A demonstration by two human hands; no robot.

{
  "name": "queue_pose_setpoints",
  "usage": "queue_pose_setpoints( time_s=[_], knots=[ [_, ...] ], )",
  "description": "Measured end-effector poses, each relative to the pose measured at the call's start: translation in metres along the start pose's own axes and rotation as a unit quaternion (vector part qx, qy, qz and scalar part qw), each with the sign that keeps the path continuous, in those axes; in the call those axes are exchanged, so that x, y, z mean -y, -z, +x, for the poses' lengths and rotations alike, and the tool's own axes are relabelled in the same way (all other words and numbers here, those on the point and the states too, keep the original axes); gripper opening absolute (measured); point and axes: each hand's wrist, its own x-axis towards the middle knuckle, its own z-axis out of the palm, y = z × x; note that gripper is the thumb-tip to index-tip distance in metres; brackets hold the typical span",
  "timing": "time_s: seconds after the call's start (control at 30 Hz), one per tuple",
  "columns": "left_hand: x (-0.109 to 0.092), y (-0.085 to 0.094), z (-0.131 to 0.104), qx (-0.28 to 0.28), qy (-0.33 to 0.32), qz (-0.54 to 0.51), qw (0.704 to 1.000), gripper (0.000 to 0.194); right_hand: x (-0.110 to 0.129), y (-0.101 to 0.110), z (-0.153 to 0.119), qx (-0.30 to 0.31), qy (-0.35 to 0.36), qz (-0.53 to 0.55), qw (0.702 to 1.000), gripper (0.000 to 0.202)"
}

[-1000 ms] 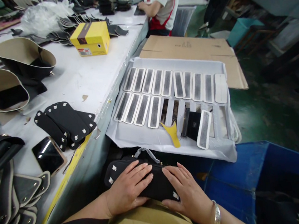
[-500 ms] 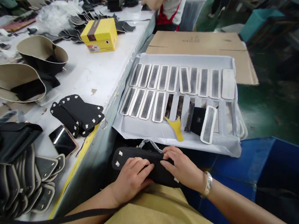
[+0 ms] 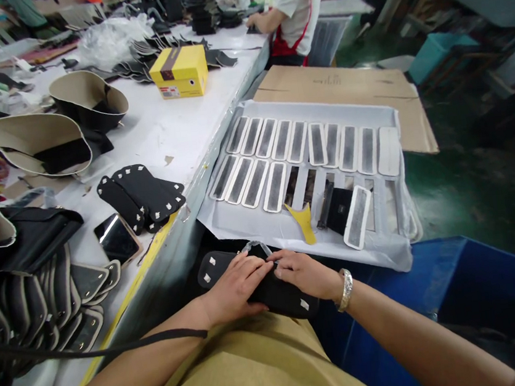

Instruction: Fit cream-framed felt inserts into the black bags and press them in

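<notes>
A black bag [image 3: 278,294] lies across my lap, its long face up, with white tape bits near the ends. A plastic-wrapped handle [image 3: 255,246] loops up from its far edge. My left hand [image 3: 238,288] is closed over the bag's middle, fingers on the far edge and thumb on the near side. Beside it, my right hand [image 3: 301,275] grips the same far edge with bent fingers, close to the handle's base. The fingertips of both hands nearly meet there. What lies under the fingers is hidden.
Ahead, a cloth-covered board [image 3: 242,222] carries rows of white-edged strips, a yellow forked tool [image 3: 303,222] and a black piece [image 3: 337,208]. On the left table are black panels [image 3: 145,190], a phone [image 3: 117,238] and a yellow box [image 3: 181,71]. A blue bin [image 3: 456,269] stands right.
My left hand has slid forward and right to the bag's far edge. The right hand has shifted slightly left, uncovering the tape at the bag's right end. The view has turned slightly left.
</notes>
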Motion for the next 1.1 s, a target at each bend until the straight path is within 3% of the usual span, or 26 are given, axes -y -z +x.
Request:
queue_pose_setpoints(
  time_s=[0.17, 0.3, 0.53, 0.7, 0.8, 1.0, 1.1],
  knots=[
    [0.005, -0.002, 0.007, 0.005, -0.017, -0.011, 1.0, 0.082, 0.0, -0.001, 0.003, -0.002, 0.027, -0.056, 0.998, 0.022],
    [0.007, -0.003, 0.01, 0.005, -0.027, -0.022, 0.999, 0.089, 0.002, 0.0, 0.01, 0.044, 0.046, 0.005, 0.998, 0.026],
    [0.006, -0.003, 0.008, 0.015, -0.011, -0.021, 1.0, 0.096, -0.007, 0.0, 0.016, 0.1, -0.04, 0.08, 0.991, 0.023],
    [0.007, -0.002, 0.007, 0.002, -0.033, -0.02, 0.999, 0.09, -0.002, 0.006, 0.015, 0.093, 0.026, 0.075, 0.992, 0.02],
    [0.006, -0.002, 0.008, 0.008, -0.051, -0.013, 0.999, 0.087, -0.001, 0.007, 0.018, 0.125, 0.039, 0.093, 0.987, 0.02],
    [0.004, -0.003, 0.005, 0.03, -0.033, -0.018, 0.999, 0.089, -0.008, 0.003, 0.027, 0.197, -0.093, 0.223, 0.95, 0.014],
    [0.005, -0.004, 0.005, 0.037, -0.034, -0.014, 0.999, 0.089, -0.015, 0.003, 0.03, 0.221, -0.102, 0.294, 0.924, 0.022]
  ],
)
